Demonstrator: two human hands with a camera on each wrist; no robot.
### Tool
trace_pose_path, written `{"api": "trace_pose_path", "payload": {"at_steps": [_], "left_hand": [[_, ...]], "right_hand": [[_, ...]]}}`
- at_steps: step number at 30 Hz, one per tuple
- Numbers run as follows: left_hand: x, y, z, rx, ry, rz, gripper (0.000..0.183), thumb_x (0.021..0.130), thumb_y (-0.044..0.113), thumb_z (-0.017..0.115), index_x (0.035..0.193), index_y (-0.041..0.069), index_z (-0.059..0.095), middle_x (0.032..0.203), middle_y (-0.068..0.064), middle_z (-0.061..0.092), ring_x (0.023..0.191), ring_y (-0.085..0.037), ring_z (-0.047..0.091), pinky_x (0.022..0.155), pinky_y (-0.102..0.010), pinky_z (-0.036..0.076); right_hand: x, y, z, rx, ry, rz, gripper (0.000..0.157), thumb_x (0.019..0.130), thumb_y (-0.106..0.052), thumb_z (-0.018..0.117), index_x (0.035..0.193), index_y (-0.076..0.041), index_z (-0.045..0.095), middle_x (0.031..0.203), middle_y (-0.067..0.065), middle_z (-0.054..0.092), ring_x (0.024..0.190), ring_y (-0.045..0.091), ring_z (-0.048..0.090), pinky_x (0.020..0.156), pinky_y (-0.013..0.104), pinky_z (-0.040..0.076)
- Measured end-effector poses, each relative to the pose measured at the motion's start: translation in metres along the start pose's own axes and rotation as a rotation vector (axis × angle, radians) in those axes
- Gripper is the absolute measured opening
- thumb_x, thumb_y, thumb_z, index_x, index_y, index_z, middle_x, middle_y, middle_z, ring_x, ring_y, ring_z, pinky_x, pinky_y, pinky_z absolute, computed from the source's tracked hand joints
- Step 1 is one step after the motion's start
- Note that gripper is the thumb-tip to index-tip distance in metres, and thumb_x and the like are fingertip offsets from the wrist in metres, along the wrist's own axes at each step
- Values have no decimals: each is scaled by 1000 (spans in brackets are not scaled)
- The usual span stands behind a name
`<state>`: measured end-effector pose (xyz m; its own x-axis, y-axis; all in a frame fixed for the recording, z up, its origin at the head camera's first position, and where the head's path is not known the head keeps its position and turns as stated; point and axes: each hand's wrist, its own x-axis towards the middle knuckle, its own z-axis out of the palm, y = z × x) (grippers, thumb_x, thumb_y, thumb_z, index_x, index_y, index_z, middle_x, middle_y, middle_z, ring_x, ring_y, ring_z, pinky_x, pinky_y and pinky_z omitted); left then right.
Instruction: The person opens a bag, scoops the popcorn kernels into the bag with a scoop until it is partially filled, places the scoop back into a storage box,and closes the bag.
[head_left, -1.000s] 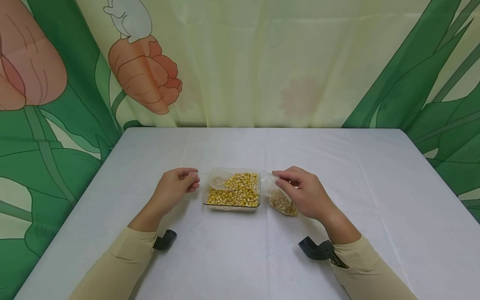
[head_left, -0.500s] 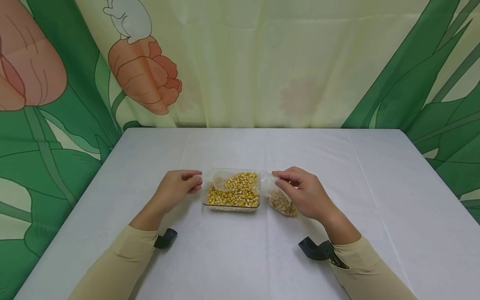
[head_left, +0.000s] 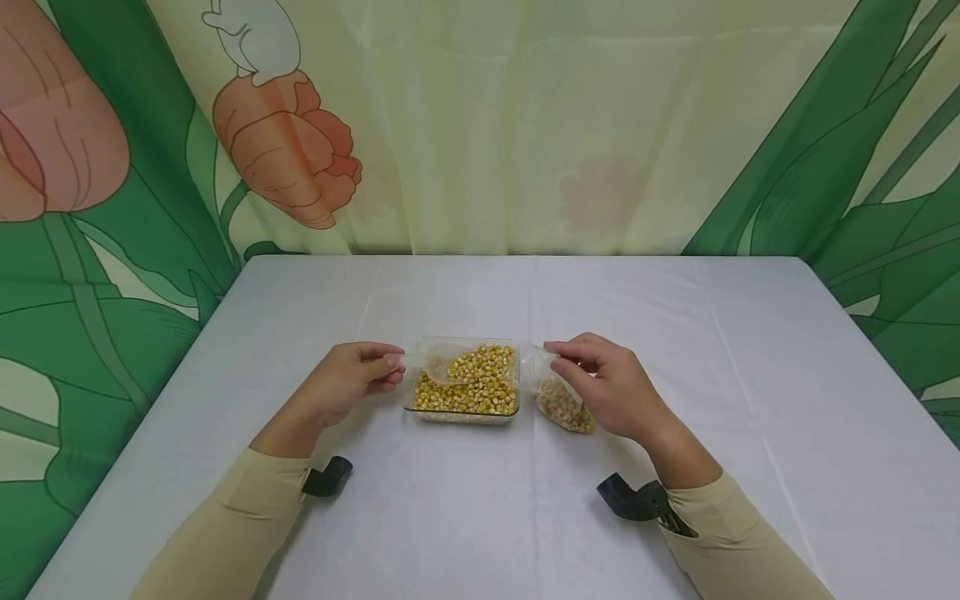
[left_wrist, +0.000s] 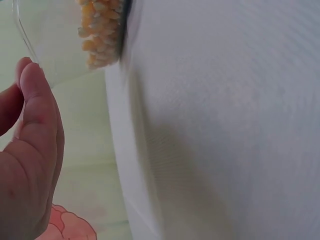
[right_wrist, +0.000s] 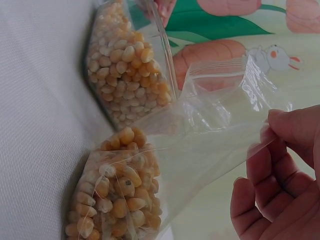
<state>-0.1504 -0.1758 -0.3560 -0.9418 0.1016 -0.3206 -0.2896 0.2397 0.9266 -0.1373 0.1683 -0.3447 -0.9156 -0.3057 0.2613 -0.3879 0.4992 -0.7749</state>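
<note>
A clear glass container of yellow corn kernels stands on the table. At its left end my left hand pinches the handle of a translucent scoop, whose bowl lies over the kernels; how full it is cannot be made out. Just right of the container, my right hand pinches the upper edge of a clear zip bag between thumb and fingertips. Corn fills the lower part of the bag, which rests on the cloth. The bag's mouth leans towards the container's right rim.
A white cloth covers the table, and a printed curtain hangs behind its far edge. Black camera mounts sit at both wrists, low over the cloth.
My left hand has moved slightly right and nearer to me, and the scoop has shifted with it over the kernels. My right hand and the bag have stayed nearly still.
</note>
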Motion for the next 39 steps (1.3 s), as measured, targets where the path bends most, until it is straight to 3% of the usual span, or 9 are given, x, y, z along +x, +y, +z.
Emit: {"api": "trace_pose_path", "payload": {"at_steps": [8, 25, 39], "left_hand": [[-4, 1, -5, -7, -26, -7, 35, 104, 4, 53, 133, -14, 50, 109, -20, 66, 86, -10, 64, 80, -24, 57], [-5, -1, -13, -87, -56, -59, 39, 103, 2, 53, 136, -17, 45, 99, -11, 69, 84, -9, 65, 78, -21, 57], [-12, 1, -20, -151, -95, -20, 43, 103, 2, 52, 138, -20, 39, 94, -5, 69, 82, -7, 66, 76, -20, 56]], "right_hand": [[0, 0, 0, -4, -8, 9, 25, 97, -6, 66, 121, -3, 72, 97, -2, 68, 88, 18, 60, 73, 28, 51], [-1, -1, -1, -2, -7, 8, 25, 97, -6, 66, 121, -2, 72, 97, -1, 67, 87, 18, 60, 71, 26, 52], [-2, -4, -1, 17, 2, 10, 24, 97, -6, 66, 120, -3, 72, 97, -1, 68, 86, 17, 59, 72, 26, 50]]}}
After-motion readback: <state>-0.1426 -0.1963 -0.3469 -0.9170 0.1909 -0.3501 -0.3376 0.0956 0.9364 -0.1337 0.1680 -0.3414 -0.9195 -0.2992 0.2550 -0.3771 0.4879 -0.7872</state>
